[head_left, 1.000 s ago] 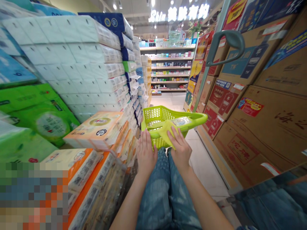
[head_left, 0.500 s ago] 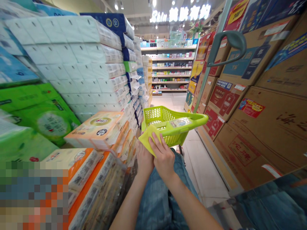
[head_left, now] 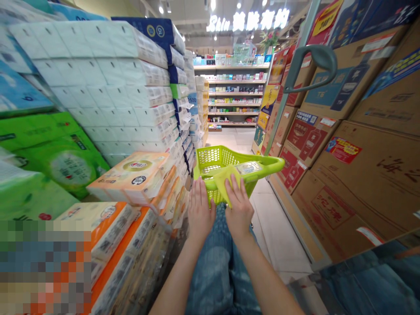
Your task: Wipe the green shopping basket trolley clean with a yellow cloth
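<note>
A lime-green plastic shopping basket (head_left: pixel 211 154) with a perforated wall stands tilted in front of my knees. Its long handle end points right and bears a pale label. My right hand (head_left: pixel 240 210) presses a yellow cloth (head_left: pixel 223 180) onto the basket's near rim beside that label, fingers bent over the cloth. At the basket's near left corner rests my left hand (head_left: pixel 201 210), its fingers stretched out against the rim and its thumb apart. The cloth hides part of the rim and wall.
Stacked tissue packs (head_left: pixel 131 175) rise close on my left. Cardboard cartons (head_left: pixel 361 175) line the right side, with a grey handle (head_left: pixel 310 70) on a metal post in front. Tiled floor (head_left: pixel 262 205) runs between them to stocked shelves (head_left: pixel 234 92). Someone's jeans (head_left: pixel 374 284) show at lower right.
My right hand has moved right along the rim with the cloth. My left hand has come away from the cloth and now lies at the basket's corner.
</note>
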`<state>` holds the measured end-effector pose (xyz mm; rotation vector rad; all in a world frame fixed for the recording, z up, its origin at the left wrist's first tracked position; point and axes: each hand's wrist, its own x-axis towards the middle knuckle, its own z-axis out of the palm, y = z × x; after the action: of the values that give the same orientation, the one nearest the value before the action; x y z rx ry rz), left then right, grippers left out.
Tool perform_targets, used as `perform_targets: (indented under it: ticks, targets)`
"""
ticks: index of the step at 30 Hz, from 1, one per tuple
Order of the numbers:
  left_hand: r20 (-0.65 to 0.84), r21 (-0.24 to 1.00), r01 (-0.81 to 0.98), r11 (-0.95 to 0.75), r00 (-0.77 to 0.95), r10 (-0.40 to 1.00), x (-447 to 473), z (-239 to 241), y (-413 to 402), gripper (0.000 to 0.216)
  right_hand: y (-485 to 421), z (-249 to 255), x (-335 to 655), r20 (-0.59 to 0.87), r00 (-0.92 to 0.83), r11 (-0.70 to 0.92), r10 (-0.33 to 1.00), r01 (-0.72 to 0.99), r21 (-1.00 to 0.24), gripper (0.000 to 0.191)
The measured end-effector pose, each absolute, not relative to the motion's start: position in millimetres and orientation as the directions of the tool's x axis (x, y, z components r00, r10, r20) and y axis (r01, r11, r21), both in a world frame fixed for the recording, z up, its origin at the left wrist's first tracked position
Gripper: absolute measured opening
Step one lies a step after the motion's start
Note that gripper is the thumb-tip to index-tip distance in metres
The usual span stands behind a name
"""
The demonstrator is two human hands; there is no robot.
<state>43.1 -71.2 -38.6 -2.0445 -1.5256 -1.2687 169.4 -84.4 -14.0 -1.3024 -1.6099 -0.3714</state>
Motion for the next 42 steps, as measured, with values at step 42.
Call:
perform_targets:
  ticks: [42]
  targets:
    - [0.781,0.275,0.863,-0.423,0.056,0.622,43,-39,-71,0.073,-88,-23,164,0.841,0.094,0.483,0.533,0.782,-0.394,0.072]
